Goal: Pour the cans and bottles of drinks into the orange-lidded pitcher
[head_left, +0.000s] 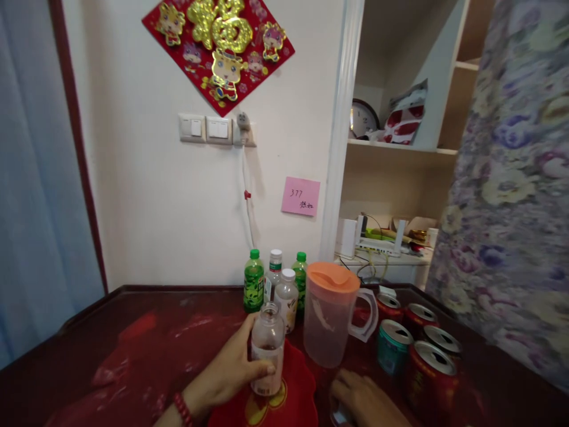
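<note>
My left hand [242,362] is wrapped round a clear, uncapped bottle [268,350] with a pale label. The bottle stands nearly upright over a red scalloped tray [302,379] with a gold pattern; whether its base touches the tray I cannot tell. Low in the view, to the right of the tray, my right hand [362,397] is curled over a small greyish-white thing whose kind I cannot make out. Just behind the held bottle is a white-capped bottle [288,299]. A clear plastic pitcher [326,332] with an orange lid stands beyond my right hand.
Green-capped bottles [253,281] and another white-capped bottle [275,261] stand near the wall. Several drink cans, among them a teal can [393,347] and a red can [429,373], crowd the right side. A dark red table [111,367] carries everything; a floral curtain [511,207] hangs at right.
</note>
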Tool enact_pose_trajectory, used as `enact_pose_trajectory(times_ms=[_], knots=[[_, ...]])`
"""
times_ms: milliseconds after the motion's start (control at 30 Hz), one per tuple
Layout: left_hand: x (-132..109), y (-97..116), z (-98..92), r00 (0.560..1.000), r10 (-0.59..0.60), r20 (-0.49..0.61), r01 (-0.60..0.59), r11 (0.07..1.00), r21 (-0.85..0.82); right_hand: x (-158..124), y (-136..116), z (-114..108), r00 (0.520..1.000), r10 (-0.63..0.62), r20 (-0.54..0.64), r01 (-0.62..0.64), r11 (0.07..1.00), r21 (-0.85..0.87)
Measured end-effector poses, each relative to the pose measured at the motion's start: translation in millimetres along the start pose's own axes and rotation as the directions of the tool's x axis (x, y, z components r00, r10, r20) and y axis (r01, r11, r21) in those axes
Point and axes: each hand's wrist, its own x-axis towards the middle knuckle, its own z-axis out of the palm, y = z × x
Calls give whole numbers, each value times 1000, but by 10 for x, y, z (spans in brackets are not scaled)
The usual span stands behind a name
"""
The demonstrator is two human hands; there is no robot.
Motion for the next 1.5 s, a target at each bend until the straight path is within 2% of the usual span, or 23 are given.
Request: enact_pose_trajectory(times_ms=[100, 167, 200, 267, 367, 467, 633, 733, 867, 1033, 1167, 1267, 1367, 1500], knots=[[-14, 12, 9, 1000, 0, 2, 1, 999, -39, 6, 6, -91, 999, -30, -27, 30, 1000, 0], [-18, 9, 14, 1000, -8, -1, 8, 999, -48, 2, -50, -278, 987, -102, -124, 108, 993, 45], [-18, 0, 14, 1000, -4, -1, 4, 999, -51, 5, -106, -405, 963, -163, -214, 186, 978, 95], [-18, -32, 14, 1000, 18, -8, -19, 998, -62, 40, -268, -686, 858, -283, -429, 388, 904, 179], [-28, -89, 11, 998, 58, -21, -59, 995, -74, 205, -554, -1017, 719, -395, -572, 578, 797, 176], [-50, -115, 12, 998, 51, -40, -53, 998, -45, 462, -767, -1123, 666, -453, -593, 646, 747, 155], [-61, -108, 22, 997, 26, -70, -28, 999, -23, 764, -897, -1049, 684, -516, -515, 668, 727, 160], [-56, -117, 24, 997, 11, -79, -14, 999, -38, 804, -888, -1017, 696, -529, -486, 667, 726, 166], [-72, -125, 23, 995, 3, -96, 0, 1000, 30, 792, -857, -989, 711, -521, -473, 652, 740, 165], [-87, -117, 30, 996, -8, -93, 13, 998, 58, 773, -845, -948, 691, -513, -509, 655, 742, 142], [-88, -127, 34, 996, 2, -94, 5, 997, 75, 772, -856, -953, 699, -516, -494, 649, 748, 136], [-87, -119, 41, 997, 8, -81, -5, 999, 31, 772, -877, -943, 678, -525, -515, 657, 746, 104], [-82, -104, 46, 997, 16, -72, -18, 1000, -22, 765, -898, -887, 653, -507, -563, 653, 754, 77], [-85, -84, 39, 997, 17, -79, -17, 1000, 6, 758, -908, -745, 641, -466, -610, 635, 768, 79]])
